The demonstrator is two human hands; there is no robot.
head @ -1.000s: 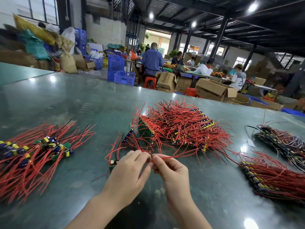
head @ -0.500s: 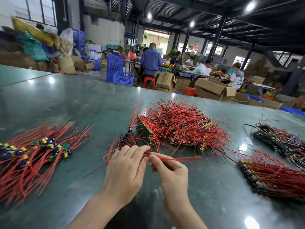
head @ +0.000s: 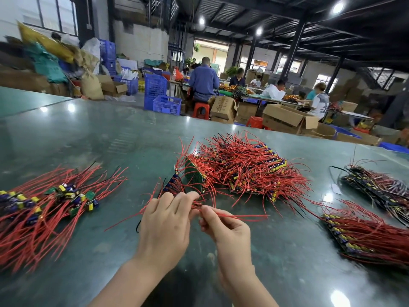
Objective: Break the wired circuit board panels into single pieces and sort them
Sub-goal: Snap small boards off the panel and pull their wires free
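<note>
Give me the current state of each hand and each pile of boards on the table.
left hand: fingers curled round a wired panel piece
right hand: pinches red wires of the same piece
wired panel piece: held just above the table
centre pile: heaped, unbroken panels, wires tangled
left pile: single boards, spread loosely
right stacks: panels lying flat, untouched
table: glossy, reflects lamps
</note>
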